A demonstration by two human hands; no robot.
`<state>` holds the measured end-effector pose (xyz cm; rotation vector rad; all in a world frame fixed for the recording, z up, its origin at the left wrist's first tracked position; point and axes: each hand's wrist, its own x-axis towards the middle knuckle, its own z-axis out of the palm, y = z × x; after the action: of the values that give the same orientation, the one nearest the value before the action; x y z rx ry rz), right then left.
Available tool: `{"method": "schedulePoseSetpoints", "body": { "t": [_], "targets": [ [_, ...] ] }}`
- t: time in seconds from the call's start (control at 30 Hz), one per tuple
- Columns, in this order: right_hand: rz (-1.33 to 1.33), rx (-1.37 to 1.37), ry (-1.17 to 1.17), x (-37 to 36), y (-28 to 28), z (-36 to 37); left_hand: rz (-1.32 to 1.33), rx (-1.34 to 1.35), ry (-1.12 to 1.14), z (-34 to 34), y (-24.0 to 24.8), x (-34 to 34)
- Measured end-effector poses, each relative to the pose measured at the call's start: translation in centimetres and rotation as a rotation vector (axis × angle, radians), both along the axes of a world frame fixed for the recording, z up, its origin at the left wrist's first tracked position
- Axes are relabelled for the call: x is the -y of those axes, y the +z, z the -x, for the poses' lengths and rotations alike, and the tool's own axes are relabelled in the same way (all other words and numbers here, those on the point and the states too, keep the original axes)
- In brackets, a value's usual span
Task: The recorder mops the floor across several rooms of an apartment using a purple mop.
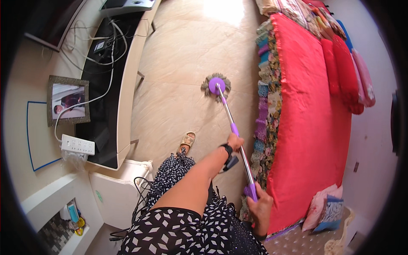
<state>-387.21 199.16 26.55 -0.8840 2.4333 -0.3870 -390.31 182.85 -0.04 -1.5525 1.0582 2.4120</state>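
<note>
I hold a round spin mop point(217, 86) with a purple disc, a greyish fringe and a silver and purple pole. Its fringe lies on the tiled floor point(178, 85) ahead of me. My left hand point(235, 140), with a dark watch on the wrist, is wrapped round the middle of the pole. Lower down, near the purple end grip, my right hand point(260, 207) is closed round the pole. The handle slants from my right side up to the mop head.
A bed point(310, 127) with a red cover and ruffled, patterned edging runs along the right. On the left stands a long black-topped cabinet point(102, 110) with cables, a framed photo point(69, 101) and a white power strip point(78, 145). One sandalled foot point(187, 139) shows below.
</note>
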Motion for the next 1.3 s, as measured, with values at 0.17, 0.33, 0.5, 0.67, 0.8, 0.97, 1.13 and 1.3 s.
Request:
{"method": "schedulePoseSetpoints", "body": {
  "t": [0.17, 0.33, 0.5, 0.67, 0.8, 0.97, 1.13, 1.3],
  "targets": [
    [0.083, -0.083, 0.363, 12.4, -4.4, 0.7, 0.296, -0.008, 0.310, -2.3, -5.7, 13.5],
    [0.110, -0.131, 0.559, 22.6, -7.5, 0.5, 0.077, -0.045, 0.567, -6.4, -0.9, 23.1],
    [0.096, -0.130, 0.717, 25.3, -9.7, -0.5, 0.157, 0.087, 0.677, -10.2, -1.2, 24.8],
    [0.015, -0.122, 0.800, 20.3, -8.2, -1.9, 0.211, 0.104, 0.303, -13.1, -7.0, 20.1],
    [-0.082, -0.117, 0.751, 13.8, -6.6, -0.2, 0.257, -0.052, 0.117, -10.9, -10.6, 12.1],
    [-0.107, -0.112, 0.751, 3.8, -4.7, 1.7, 0.083, -0.156, -0.042, -9.3, -9.5, 1.3],
    [-0.140, -0.069, 0.665, -7.5, -1.6, 4.4, -0.375, -0.154, -0.057, -8.1, 2.9, -7.0],
    [-0.234, 0.043, 0.441, -17.2, 1.9, 5.0, -0.457, -0.162, -0.447, -5.1, 4.2, -16.9]
  ]
}}
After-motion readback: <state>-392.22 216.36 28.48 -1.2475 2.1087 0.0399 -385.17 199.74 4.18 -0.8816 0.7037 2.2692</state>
